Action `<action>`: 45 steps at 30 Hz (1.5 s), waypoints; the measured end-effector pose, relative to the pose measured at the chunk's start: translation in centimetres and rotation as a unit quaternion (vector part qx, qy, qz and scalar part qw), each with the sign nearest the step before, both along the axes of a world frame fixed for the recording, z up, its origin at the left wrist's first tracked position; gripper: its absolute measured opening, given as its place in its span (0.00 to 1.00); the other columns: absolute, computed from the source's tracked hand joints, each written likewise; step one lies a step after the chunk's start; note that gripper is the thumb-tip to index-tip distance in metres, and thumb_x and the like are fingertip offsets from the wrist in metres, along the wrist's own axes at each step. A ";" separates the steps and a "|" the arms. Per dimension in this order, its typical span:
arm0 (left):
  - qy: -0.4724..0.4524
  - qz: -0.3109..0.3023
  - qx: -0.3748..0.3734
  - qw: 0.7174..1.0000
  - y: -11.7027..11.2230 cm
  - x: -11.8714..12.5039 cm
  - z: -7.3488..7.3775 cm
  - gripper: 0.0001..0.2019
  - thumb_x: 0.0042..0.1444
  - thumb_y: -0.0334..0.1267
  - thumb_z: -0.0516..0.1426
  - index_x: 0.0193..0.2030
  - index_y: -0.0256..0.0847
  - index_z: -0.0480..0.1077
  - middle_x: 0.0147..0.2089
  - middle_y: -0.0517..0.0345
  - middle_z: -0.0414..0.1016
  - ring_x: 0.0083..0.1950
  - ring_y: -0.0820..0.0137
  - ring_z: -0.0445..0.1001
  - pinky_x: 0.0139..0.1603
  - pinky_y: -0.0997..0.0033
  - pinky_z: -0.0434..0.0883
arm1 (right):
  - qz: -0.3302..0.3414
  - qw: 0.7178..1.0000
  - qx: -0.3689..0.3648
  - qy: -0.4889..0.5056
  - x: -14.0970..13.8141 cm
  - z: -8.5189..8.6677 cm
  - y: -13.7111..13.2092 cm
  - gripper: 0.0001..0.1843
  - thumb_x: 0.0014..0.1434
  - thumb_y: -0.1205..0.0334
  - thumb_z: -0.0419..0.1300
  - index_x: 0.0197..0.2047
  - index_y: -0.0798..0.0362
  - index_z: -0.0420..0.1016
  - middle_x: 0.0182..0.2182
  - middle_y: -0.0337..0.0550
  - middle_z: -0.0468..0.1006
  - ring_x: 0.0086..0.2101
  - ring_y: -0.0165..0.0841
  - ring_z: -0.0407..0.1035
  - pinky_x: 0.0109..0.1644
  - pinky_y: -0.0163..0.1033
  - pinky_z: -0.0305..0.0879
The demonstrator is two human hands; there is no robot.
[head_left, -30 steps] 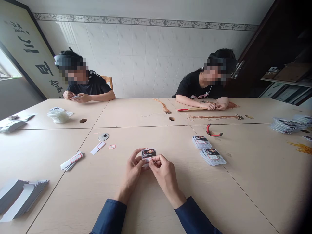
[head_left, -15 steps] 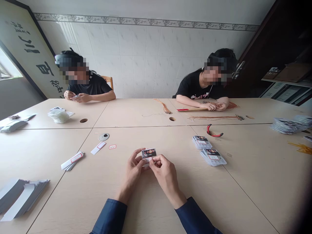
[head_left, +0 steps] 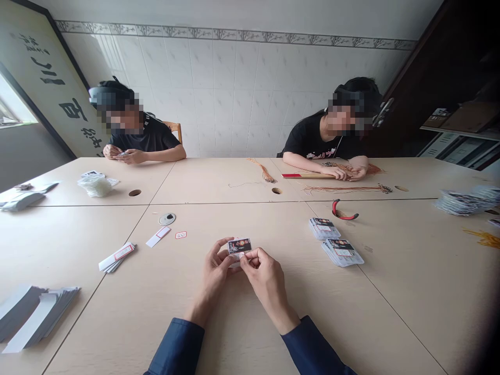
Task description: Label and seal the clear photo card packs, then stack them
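On the pale wood table (head_left: 344,323), two stacks of printed card packets (head_left: 342,252) lie to the right and a small bundle of white paper strips (head_left: 116,258) to the left. The left hand (head_left: 214,273) and right hand (head_left: 266,281) are close together, both pinching one black-labelled card packet (head_left: 239,246), held just above the table at its near middle.

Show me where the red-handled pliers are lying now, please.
In the head view, the red-handled pliers lie on the right part of the table, just beyond a stack of wrapped packets and near a tan tassel cord.
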State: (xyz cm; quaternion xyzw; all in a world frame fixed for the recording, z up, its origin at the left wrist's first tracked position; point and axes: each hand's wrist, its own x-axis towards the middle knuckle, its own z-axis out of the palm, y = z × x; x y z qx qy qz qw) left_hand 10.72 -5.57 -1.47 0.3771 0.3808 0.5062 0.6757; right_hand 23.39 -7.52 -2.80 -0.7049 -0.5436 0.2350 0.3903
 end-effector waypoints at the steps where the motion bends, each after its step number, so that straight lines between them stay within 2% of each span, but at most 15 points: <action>1: 0.000 0.000 -0.001 1.000 0.0 0.0 0.0 0.27 0.47 0.39 0.67 0.53 0.38 0.66 0.47 0.45 0.80 0.46 0.58 0.80 0.40 0.67 0.76 | -0.001 1.000 -0.002 -0.003 0.0 0.0 0.0 0.13 0.57 0.49 0.58 0.30 0.49 0.73 0.23 0.37 0.78 0.25 0.33 0.71 0.29 0.33 0.56; 16: 0.000 0.002 0.001 1.000 0.0 0.0 0.1 0.26 0.46 0.39 0.67 0.52 0.38 0.67 0.46 0.45 0.80 0.45 0.58 0.80 0.40 0.66 0.76 | -0.012 0.999 -0.030 -0.028 0.0 0.4 0.0 0.12 0.58 0.50 0.59 0.31 0.49 0.73 0.24 0.36 0.78 0.26 0.33 0.72 0.29 0.33 0.56; 25: 0.007 0.000 0.003 1.000 -0.2 0.1 0.3 0.24 0.48 0.39 0.66 0.52 0.39 0.68 0.46 0.46 0.80 0.46 0.58 0.80 0.41 0.67 0.76 | -0.015 0.999 -0.020 -0.032 0.0 0.6 0.0 0.09 0.56 0.53 0.59 0.32 0.49 0.74 0.21 0.35 0.76 0.23 0.32 0.70 0.27 0.32 0.55; 32: -0.001 0.004 -0.002 1.000 -0.2 0.1 0.5 0.26 0.46 0.39 0.67 0.52 0.39 0.68 0.45 0.45 0.80 0.47 0.56 0.79 0.42 0.63 0.76 | -0.005 1.000 -0.002 -0.031 0.1 0.3 0.0 0.09 0.56 0.54 0.58 0.32 0.49 0.74 0.21 0.37 0.76 0.23 0.32 0.70 0.27 0.33 0.55; 41: 0.004 -0.003 0.004 1.000 -0.2 0.2 0.5 0.25 0.47 0.40 0.67 0.52 0.39 0.68 0.47 0.45 0.80 0.46 0.58 0.80 0.42 0.64 0.76 | -0.032 0.999 0.003 -0.033 0.1 0.3 0.1 0.10 0.55 0.54 0.59 0.38 0.50 0.66 0.20 0.33 0.74 0.23 0.32 0.70 0.27 0.33 0.54; 45: 0.003 0.002 0.001 1.000 -0.2 0.1 0.5 0.25 0.47 0.39 0.67 0.52 0.39 0.68 0.47 0.45 0.80 0.47 0.58 0.79 0.42 0.65 0.77 | -0.018 0.999 0.020 -0.027 0.2 0.2 0.1 0.10 0.56 0.55 0.57 0.39 0.49 0.65 0.19 0.32 0.73 0.22 0.32 0.68 0.27 0.33 0.54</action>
